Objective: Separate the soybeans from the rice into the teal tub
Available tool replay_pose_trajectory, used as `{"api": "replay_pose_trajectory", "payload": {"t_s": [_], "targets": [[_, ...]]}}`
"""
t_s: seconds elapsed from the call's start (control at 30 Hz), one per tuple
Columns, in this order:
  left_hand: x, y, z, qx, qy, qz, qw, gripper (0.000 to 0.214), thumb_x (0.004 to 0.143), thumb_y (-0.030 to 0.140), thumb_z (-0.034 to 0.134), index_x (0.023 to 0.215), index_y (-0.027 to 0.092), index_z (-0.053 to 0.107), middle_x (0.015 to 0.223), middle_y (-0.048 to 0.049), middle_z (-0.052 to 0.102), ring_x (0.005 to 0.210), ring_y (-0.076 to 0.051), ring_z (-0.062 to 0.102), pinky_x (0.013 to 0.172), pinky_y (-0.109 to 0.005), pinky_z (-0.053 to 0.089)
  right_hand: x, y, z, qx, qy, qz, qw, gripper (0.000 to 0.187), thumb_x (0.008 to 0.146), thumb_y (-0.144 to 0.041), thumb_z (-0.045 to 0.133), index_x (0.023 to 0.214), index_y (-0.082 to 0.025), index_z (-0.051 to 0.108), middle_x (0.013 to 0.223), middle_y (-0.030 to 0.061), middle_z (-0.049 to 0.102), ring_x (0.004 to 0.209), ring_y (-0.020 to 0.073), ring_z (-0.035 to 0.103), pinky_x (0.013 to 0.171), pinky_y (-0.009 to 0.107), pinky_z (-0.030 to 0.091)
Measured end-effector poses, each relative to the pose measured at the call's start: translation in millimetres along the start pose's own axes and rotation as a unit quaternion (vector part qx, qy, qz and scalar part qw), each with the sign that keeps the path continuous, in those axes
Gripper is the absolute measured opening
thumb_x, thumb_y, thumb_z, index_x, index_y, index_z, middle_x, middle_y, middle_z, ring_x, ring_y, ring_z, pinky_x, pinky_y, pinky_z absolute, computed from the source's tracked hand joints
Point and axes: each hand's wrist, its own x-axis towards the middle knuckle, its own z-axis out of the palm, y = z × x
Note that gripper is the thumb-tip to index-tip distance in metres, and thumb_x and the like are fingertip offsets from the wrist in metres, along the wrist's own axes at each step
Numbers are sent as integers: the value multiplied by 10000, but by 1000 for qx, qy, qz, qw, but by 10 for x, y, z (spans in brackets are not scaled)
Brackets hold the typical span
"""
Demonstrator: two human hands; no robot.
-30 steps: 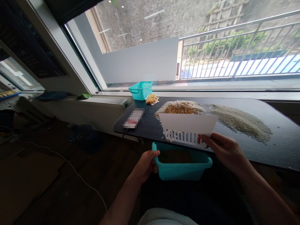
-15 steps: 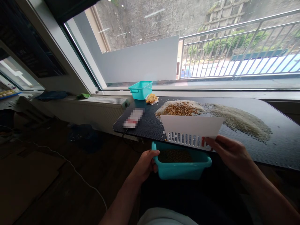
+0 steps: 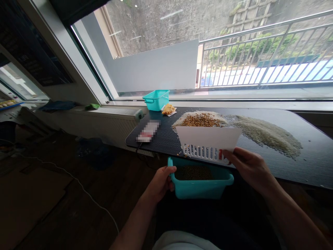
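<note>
My left hand (image 3: 162, 182) is closed on the left end of a teal plastic basin (image 3: 200, 189), held just below the table's front edge. Brownish-green grains or beans (image 3: 194, 172) cover the basin's bottom. Between the fingers and thumb of my right hand (image 3: 247, 165) is a white slotted card (image 3: 208, 137), tilted at the table edge with its row of slots toward me. Behind the card lies a heap of golden-brown beans (image 3: 201, 120) mixed with white rice-like grains (image 3: 182, 119). The card hides the near part of that heap.
The dark table (image 3: 273, 166) also bears a pale grain pile (image 3: 270, 135) at right. At the back left stand another teal basin (image 3: 157, 100) and a yellowish snack on paper (image 3: 169, 109). A blurred-out flat object (image 3: 148, 131) lies at left, near a radiator (image 3: 114, 121).
My right hand has shifted the slotted card a little to the left along the table edge. The basin in my left hand has barely moved.
</note>
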Motion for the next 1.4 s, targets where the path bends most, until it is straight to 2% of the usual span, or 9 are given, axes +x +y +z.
{"api": "replay_pose_trajectory", "payload": {"t_s": [0.37,0.6,0.73,0.83,1.0,1.1,1.2,1.27,1.4], "targets": [[-1,8,-13,1,-6,3,1000,428,589,471,755,506,197,436,378,71,412,323,-66,385,342,-200,295,41,19,40,3,-8,-9,1000,399,668,-589,651,646,-195,713,650,26,675,623,167,593,599,275,495],[5,6,-27,1,-2,5,1000,428,592,470,751,508,200,430,382,75,398,326,-67,382,342,-201,289,-31,20,-62,-6,7,7,1000,347,636,-554,681,717,-223,745,691,14,717,607,177,622,589,284,529],[7,2,-53,0,-5,7,1000,431,607,467,743,503,204,418,383,78,390,323,-64,371,343,-202,288,-44,-3,-70,-21,15,-7,1000,315,672,-523,661,696,-220,742,677,11,709,625,176,628,596,270,520],[-3,30,-142,-1,7,7,1000,429,613,459,742,500,203,417,386,77,394,322,-62,369,342,-199,282,6,-32,64,-25,8,-22,999,325,701,-516,641,713,-207,742,663,10,696,628,170,625,587,256,505],[-51,115,-328,7,42,24,999,428,607,461,744,489,196,429,376,68,399,336,-63,380,358,-197,292,105,-81,418,-12,-23,-63,998,329,751,-506,615,720,-198,729,683,11,693,655,159,620,611,238,487],[-69,138,-363,9,46,24,999,423,611,476,733,490,190,446,368,56,414,338,-63,375,361,-198,286,92,-93,518,-24,-49,-76,996,317,773,-490,601,728,-202,726,667,7,680,643,153,605,596,230,475],[-65,131,-335,1,40,20,999,415,607,478,738,514,189,456,373,66,403,338,-64,371,360,-199,280,22,-93,459,-25,-69,-76,994,308,772,-488,602,779,-212,740,732,10,710,687,173,627,640,253,497],[-59,115,-300,-2,34,20,999,414,610,476,741,526,191,452,380,75,394,335,-62,365,357,-199,275,-34,-86,346,-29,-55,-63,996,306,756,-499,611,781,-225,745,761,8,725,719,190,645,682,274,510],[-48,61,-206,-6,6,17,1000,411,634,459,735,528,194,438,397,74,408,339,-63,376,359,-201,285,-108,-38,34,-64,81,-15,995,307,717,-530,627,737,-245,741,695,-5,706,721,199,652,695,273,499]]}}
